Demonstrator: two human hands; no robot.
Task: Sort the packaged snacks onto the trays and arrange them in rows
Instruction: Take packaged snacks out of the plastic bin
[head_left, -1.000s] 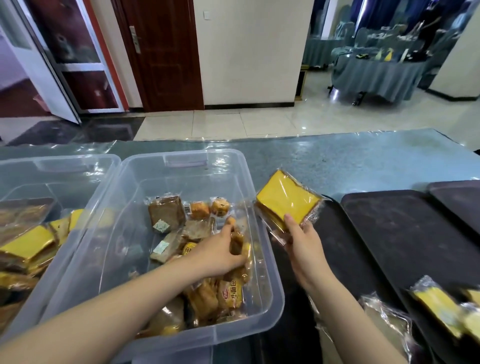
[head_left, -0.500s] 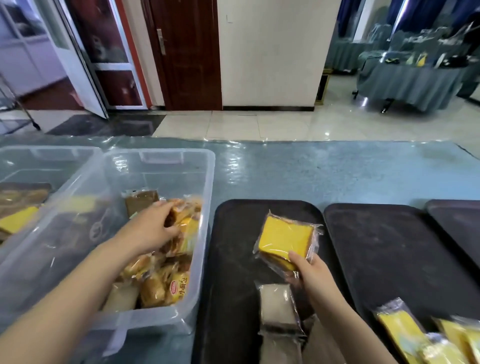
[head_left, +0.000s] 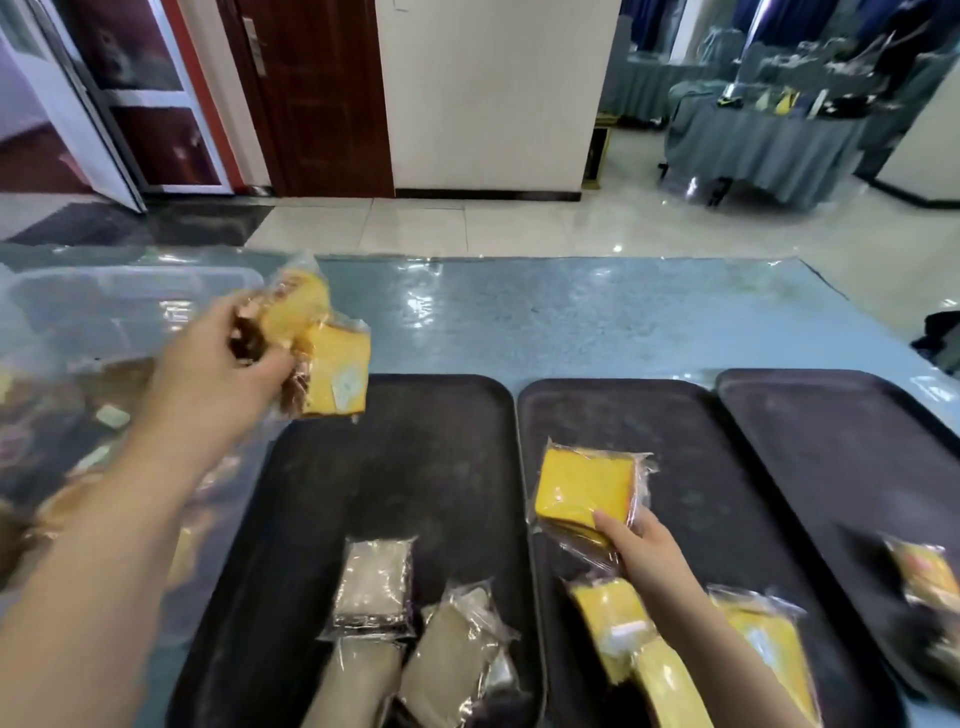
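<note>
Sorting partly done: right hand (head_left: 641, 551) pinched a yellow cake pack (head_left: 584, 491) over the middle tray (head_left: 701, 441), left hand (head_left: 208, 374) gripped several packs (head_left: 322, 358) at 10 o'clock, pale packs (head_left: 371, 582) lay on the left tray (head_left: 415, 441), bin (head_left: 78, 312) not yet emptied.

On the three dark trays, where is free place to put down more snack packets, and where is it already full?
The far half of the left tray is bare, behind the pale packets. The middle tray is free beyond and to the right of the yellow cake in the right hand. The right tray is mostly bare. The near ends of all three trays are crowded.
</note>
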